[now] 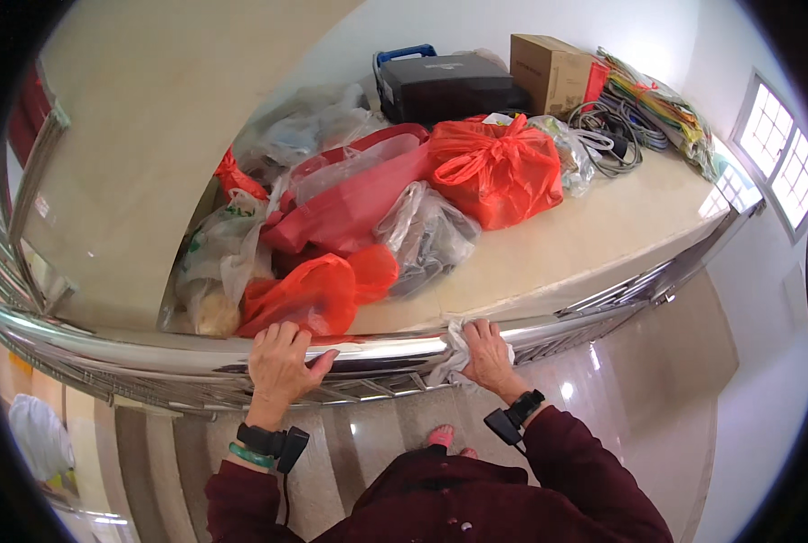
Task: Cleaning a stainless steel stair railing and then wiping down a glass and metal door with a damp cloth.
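A shiny metal handrail [377,356] curves across the view in front of me. My left hand [282,366] grips it, fingers bent over the top and thumb lying along the near side. Farther right, my right hand [487,357] is closed on a crumpled white cloth [452,356] and presses it against the rail. Part of the cloth hangs down the rail's near side; the rest is hidden under my fingers. Just beyond my left hand lies a red plastic bag [309,294].
Past the rail, a beige ledge [594,222] bears a tied red bag [496,172], clear plastic bags [427,235], a black case [445,86], a cardboard box [549,77] and coiled cables [612,140]. Stairs [169,462] descend below left. A barred window [775,145] is at right.
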`<control>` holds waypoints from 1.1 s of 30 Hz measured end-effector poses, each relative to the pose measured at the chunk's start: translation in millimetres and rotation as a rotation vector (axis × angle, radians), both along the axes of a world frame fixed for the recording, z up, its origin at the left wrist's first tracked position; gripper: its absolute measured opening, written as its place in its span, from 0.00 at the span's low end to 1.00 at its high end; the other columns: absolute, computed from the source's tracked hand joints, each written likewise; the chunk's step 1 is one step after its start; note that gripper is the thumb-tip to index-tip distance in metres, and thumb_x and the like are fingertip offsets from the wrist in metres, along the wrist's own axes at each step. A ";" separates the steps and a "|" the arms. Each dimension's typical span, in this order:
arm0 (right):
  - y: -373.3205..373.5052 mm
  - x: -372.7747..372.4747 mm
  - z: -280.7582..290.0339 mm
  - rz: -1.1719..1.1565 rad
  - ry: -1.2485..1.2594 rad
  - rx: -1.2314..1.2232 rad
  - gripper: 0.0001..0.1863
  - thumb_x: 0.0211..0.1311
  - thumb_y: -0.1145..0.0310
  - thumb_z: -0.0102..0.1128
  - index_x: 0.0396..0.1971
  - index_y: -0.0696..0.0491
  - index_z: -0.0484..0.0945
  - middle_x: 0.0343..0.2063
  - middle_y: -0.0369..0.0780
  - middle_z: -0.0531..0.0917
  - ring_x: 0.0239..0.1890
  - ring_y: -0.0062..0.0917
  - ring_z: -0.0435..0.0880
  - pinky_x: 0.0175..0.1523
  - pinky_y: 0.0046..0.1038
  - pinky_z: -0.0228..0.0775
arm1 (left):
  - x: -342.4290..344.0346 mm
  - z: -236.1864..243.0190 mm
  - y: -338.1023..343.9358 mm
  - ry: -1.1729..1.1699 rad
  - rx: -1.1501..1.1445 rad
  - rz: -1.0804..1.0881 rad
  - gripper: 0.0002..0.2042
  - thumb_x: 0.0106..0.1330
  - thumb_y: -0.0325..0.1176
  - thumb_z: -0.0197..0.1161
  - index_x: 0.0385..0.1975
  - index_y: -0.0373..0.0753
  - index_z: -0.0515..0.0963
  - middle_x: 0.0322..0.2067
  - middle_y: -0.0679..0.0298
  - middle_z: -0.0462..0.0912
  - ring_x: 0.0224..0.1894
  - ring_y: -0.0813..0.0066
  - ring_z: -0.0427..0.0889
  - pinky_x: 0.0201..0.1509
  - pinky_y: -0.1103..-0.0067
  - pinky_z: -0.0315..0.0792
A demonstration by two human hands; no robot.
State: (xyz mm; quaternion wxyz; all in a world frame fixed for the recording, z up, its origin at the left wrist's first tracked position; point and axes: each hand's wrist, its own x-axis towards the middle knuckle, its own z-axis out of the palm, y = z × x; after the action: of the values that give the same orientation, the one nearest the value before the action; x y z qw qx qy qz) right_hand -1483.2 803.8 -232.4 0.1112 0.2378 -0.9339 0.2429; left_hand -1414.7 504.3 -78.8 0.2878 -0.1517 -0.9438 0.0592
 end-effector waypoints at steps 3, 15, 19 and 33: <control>13.5 -2.4 -14.1 -0.016 -0.001 -0.110 0.25 0.41 0.62 0.62 0.42 0.54 0.69 0.41 0.45 0.70 0.41 0.43 0.69 0.41 0.38 0.68 | 3.2 -0.5 1.5 -0.012 -0.015 0.018 0.17 0.43 0.48 0.65 0.19 0.41 0.72 0.23 0.64 0.68 0.29 0.66 0.69 0.32 0.74 0.62; 68.7 -31.8 -39.3 -0.229 -0.362 0.009 0.26 0.37 0.71 0.60 0.42 0.60 0.69 0.41 0.54 0.69 0.41 0.51 0.73 0.45 0.41 0.69 | -4.0 -1.0 0.4 -0.009 -0.027 0.071 0.13 0.48 0.45 0.63 0.23 0.42 0.73 0.24 0.64 0.68 0.29 0.66 0.71 0.32 0.74 0.63; -4.3 1.7 28.6 0.023 -0.262 -0.057 0.21 0.38 0.73 0.58 0.39 0.58 0.72 0.40 0.50 0.72 0.38 0.46 0.76 0.43 0.40 0.70 | -4.5 -0.5 0.5 0.034 0.012 0.078 0.14 0.50 0.42 0.61 0.34 0.41 0.74 0.26 0.63 0.71 0.31 0.66 0.72 0.34 0.73 0.65; -54.7 13.1 24.2 0.250 0.182 -0.148 0.24 0.37 0.66 0.63 0.40 0.51 0.71 0.42 0.41 0.70 0.41 0.36 0.70 0.43 0.36 0.63 | -5.2 -8.2 -2.9 0.003 -0.101 0.145 0.16 0.59 0.43 0.53 0.42 0.41 0.73 0.24 0.62 0.75 0.30 0.65 0.73 0.35 0.72 0.65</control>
State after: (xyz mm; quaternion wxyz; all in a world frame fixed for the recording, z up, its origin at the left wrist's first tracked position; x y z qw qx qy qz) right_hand -1470.1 749.1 -208.2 0.1814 0.3641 -0.8627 0.3005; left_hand -1419.8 501.3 -87.1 0.2761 -0.0972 -0.9476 0.1277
